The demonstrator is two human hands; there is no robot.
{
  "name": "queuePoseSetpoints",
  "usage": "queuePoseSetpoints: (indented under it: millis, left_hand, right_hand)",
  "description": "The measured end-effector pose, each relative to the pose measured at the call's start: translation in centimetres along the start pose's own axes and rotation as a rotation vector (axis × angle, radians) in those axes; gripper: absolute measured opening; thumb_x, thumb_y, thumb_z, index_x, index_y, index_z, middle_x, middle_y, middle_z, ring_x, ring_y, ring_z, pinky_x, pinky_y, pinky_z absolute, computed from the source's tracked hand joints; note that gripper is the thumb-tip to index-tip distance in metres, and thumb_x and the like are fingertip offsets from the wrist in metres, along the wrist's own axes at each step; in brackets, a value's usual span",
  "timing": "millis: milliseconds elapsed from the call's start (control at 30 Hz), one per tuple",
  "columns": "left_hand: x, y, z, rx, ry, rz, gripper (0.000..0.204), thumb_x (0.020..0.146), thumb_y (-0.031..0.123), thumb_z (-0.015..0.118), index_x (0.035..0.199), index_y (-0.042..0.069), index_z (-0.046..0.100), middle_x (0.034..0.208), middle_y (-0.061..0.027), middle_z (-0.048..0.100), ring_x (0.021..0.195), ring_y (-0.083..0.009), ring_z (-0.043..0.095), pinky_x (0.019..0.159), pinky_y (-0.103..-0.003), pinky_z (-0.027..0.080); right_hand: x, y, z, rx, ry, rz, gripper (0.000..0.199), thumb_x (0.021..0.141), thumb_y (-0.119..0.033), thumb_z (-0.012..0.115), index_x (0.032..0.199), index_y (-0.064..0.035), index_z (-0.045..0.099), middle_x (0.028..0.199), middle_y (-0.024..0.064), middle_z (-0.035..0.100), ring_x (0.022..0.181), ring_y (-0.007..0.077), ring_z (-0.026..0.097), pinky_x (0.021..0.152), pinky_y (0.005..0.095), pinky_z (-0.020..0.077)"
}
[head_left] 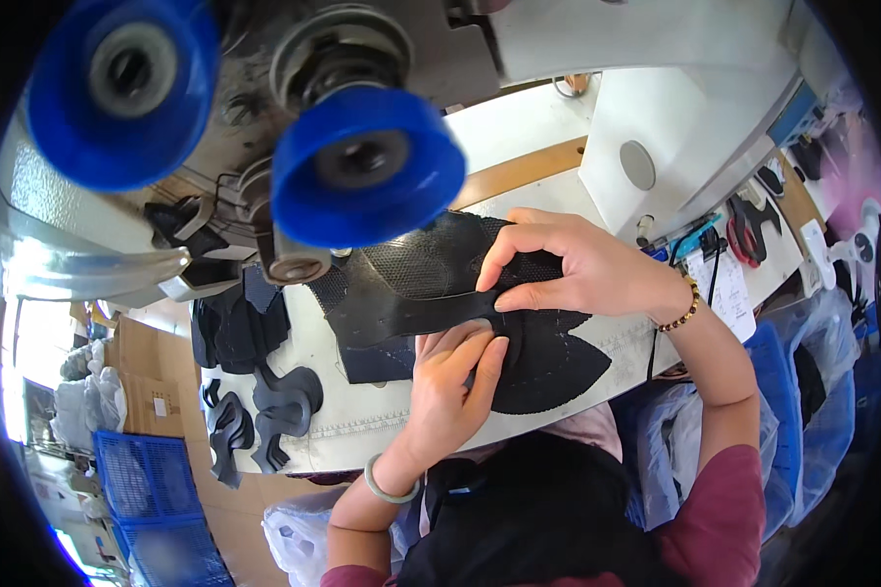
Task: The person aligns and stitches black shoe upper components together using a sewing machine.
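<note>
A black shoe upper [401,318], partly mesh and partly smooth with a jagged edge, lies on the white sewing machine table [362,416] under the machine head. My left hand [450,386] is closed on its near edge, the thumb and fingers gripping the folded material. Just beyond, my right hand [582,264] reaches over from the right, its thumb and forefinger pinching the same upper along a seam. A dark flap [553,367] of the material spreads flat to the right of my left hand. The needle area is hidden behind a blue cup-shaped part [367,166].
Stacked black cut pieces [240,328] and curved grey-black strips [284,406] lie at the table's left. Red-handled scissors [746,235] and pens [680,240] sit at the right. Blue crates [152,474] and a cardboard box [147,377] stand on the left floor; a bag-lined blue bin [778,382] is at right.
</note>
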State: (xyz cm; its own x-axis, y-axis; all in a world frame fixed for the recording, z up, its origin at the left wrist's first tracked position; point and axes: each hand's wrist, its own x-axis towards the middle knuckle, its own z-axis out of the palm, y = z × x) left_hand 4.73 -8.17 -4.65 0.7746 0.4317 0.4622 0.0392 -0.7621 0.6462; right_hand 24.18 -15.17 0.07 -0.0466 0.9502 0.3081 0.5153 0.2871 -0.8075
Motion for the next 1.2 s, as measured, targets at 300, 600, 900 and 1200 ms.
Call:
queuePoseSetpoints:
  millis: [300,600,900,1200]
  left_hand:
    - [0.0,0.7,0.1,-0.011,-0.027,-0.038,0.010,0.084,0.006,0.059,0.087,-0.004,0.061,0.090,-0.0148,0.062,0.084,-0.0313,0.056,0.082,-0.038,0.039]
    - [0.0,0.5,0.0,-0.161,0.032,-0.171,0.008,0.081,0.006,0.063,0.079,-0.001,0.063,0.079,-0.0112,0.062,0.072,-0.0266,0.058,0.074,-0.035,0.042]
    - [-2.1,-2.3,-3.1,0.204,0.364,-0.057,0.022,0.077,0.020,0.070,0.070,0.004,0.056,0.059,-0.0069,0.056,0.051,-0.0200,0.055,0.052,-0.030,0.041]
    - [-1.2,-0.9,-4.3,-0.236,0.541,-0.314,0.032,0.092,0.013,0.055,0.064,0.003,0.044,0.053,-0.0012,0.052,0.046,-0.0036,0.043,0.044,-0.019,0.031]
  right_hand:
    - [-0.3,1.0,0.3,0.035,-0.001,-0.068,0.019,0.077,-0.016,0.071,0.093,-0.0093,0.064,0.088,0.0002,0.058,0.087,0.0149,0.051,0.083,0.0284,0.0390]
    - [1.6,0.9,-0.7,0.488,-0.280,0.588,0.037,0.070,-0.022,0.078,0.091,0.0033,0.063,0.081,0.0047,0.064,0.075,0.0109,0.059,0.067,0.0247,0.0474]
    - [1.3,0.2,0.7,0.527,-0.026,0.518,0.036,0.064,-0.009,0.079,0.094,0.0046,0.064,0.081,0.0066,0.066,0.074,0.0113,0.060,0.071,0.0238,0.0476]
    - [0.7,-0.4,0.8,0.600,-0.026,0.478,0.029,0.067,-0.005,0.078,0.093,0.0010,0.067,0.084,0.0028,0.067,0.076,0.0086,0.060,0.072,0.0239,0.0482]
